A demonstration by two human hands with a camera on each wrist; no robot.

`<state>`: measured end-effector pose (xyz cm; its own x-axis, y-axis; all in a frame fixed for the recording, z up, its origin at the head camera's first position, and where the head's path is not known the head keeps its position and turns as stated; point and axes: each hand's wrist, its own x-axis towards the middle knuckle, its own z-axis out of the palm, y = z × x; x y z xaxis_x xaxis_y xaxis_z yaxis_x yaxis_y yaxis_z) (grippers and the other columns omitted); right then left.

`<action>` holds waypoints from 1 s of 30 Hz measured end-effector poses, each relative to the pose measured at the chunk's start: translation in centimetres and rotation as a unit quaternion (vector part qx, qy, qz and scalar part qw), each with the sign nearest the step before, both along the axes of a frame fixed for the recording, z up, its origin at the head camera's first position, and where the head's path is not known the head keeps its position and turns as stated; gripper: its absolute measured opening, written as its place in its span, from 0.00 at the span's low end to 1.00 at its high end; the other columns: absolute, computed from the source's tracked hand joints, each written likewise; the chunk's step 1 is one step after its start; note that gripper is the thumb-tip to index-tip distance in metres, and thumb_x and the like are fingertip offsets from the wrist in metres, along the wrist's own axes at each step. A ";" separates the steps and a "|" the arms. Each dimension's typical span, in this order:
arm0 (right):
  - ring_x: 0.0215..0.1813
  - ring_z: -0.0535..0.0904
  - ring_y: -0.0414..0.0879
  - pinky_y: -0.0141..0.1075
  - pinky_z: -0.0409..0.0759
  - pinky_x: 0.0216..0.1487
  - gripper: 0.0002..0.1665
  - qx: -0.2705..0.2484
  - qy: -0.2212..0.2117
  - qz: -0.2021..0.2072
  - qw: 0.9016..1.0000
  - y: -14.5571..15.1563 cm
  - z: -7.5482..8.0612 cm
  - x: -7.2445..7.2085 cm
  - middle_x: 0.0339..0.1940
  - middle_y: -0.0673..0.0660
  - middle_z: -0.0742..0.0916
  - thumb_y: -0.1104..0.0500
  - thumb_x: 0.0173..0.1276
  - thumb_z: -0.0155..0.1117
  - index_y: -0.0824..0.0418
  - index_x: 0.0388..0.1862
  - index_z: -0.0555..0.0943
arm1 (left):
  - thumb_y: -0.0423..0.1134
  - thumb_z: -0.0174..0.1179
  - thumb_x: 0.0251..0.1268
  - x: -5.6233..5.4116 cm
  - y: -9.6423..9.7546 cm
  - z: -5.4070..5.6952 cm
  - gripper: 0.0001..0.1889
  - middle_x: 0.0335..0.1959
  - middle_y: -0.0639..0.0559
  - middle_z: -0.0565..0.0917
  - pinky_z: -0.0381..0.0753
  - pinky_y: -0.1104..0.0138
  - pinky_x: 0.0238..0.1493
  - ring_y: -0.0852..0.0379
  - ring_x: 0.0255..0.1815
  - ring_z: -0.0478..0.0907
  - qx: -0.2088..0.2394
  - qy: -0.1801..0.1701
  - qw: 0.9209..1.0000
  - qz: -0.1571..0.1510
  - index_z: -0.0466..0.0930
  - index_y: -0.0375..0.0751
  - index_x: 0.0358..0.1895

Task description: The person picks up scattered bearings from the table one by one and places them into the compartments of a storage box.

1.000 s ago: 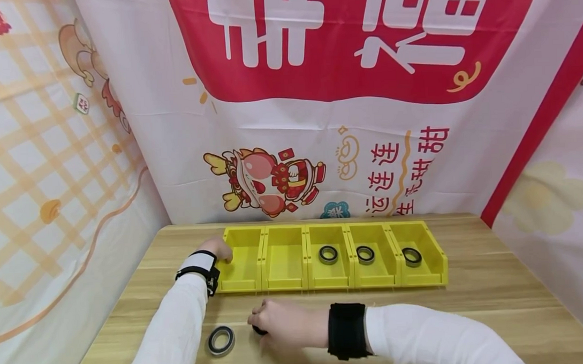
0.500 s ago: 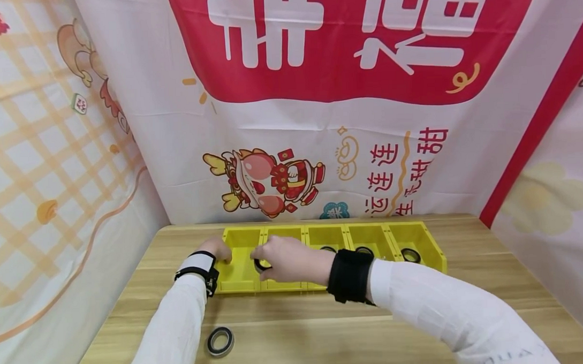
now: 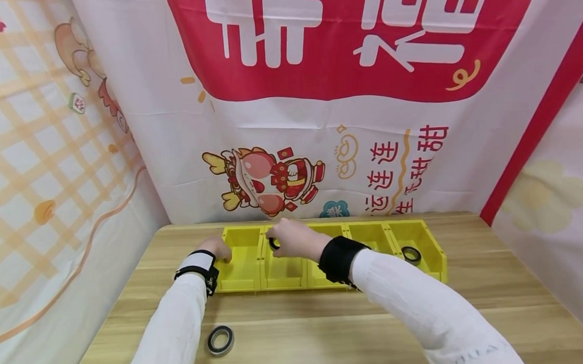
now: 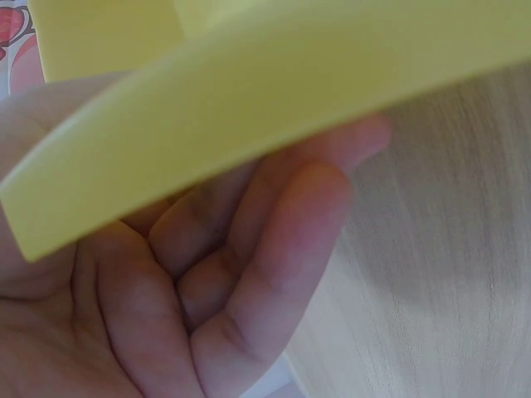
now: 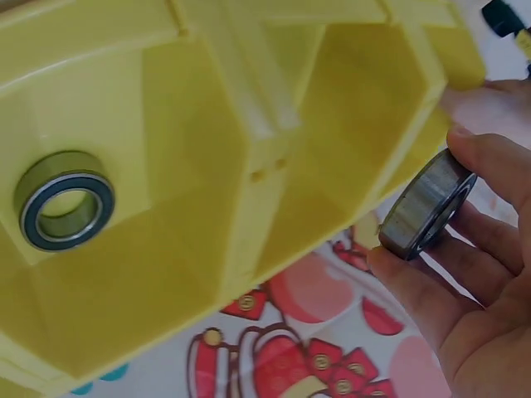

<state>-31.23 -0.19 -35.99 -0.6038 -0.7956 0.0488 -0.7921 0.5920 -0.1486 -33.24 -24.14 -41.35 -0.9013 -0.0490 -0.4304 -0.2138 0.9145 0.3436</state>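
My right hand (image 3: 293,240) pinches a ball bearing (image 5: 427,206) by its rim, thumb on one side and fingers on the other. In the head view it is over the back of the second yellow bin from the left. My left hand (image 3: 218,250) grips the outer side wall of the leftmost yellow bin (image 3: 242,285); in the left wrist view its curled fingers (image 4: 282,257) lie against the wall's underside. Another bearing (image 3: 221,341) lies flat on the table in front of the bins.
Several yellow bins stand joined in a row on the wooden table (image 3: 297,332). One bearing (image 3: 411,255) sits in the rightmost bin; another bearing (image 5: 66,203) shows in a bin in the right wrist view. A printed cloth (image 3: 395,109) hangs behind.
The right hand picked up the bearing from the table and carried it forward, up over the second bin from the left. The left hand stays on the leftmost bin.
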 end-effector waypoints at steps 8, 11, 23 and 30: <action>0.33 0.77 0.41 0.32 0.76 0.38 0.13 0.039 -0.035 -0.059 0.997 -0.4 -2.3 -1.2 0.31 0.51 0.84 0.55 0.54 0.75 0.59 0.35 0.83 | 0.32 0.56 0.50 -0.2 -0.1 -0.2 0.10 0.30 0.42 0.71 0.64 0.66 0.27 0.52 0.26 0.64 -0.006 0.003 1.000 -0.003 0.71 0.30 0.35; 0.30 0.76 0.41 0.31 0.75 0.34 0.12 0.043 -0.048 -0.077 0.995 -0.8 -3.1 -1.4 0.27 0.49 0.80 0.56 0.54 0.75 0.59 0.32 0.82 | 0.32 0.56 0.50 -0.4 -0.3 -0.4 0.10 0.30 0.42 0.71 0.64 0.66 0.27 0.52 0.26 0.64 -0.006 0.003 1.000 -0.002 0.71 0.30 0.35; 0.21 0.65 0.41 0.31 0.65 0.26 0.17 0.044 -0.051 -0.093 0.993 -1.8 -6.4 -2.2 0.17 0.49 0.71 0.62 0.50 0.77 0.58 0.21 0.73 | 0.32 0.57 0.50 -0.7 -0.5 -0.8 0.11 0.32 0.41 0.72 0.65 0.65 0.28 0.52 0.27 0.65 -0.006 0.001 1.000 0.000 0.71 0.30 0.36; 0.23 0.70 0.41 0.31 0.70 0.29 0.15 0.050 -0.010 -0.099 0.994 -2.0 -8.0 -2.6 0.18 0.49 0.77 0.64 0.46 0.78 0.58 0.21 0.76 | 0.32 0.56 0.50 -0.7 -0.4 -0.7 0.10 0.31 0.41 0.72 0.64 0.66 0.26 0.53 0.26 0.63 -0.002 0.003 1.000 -0.001 0.71 0.30 0.35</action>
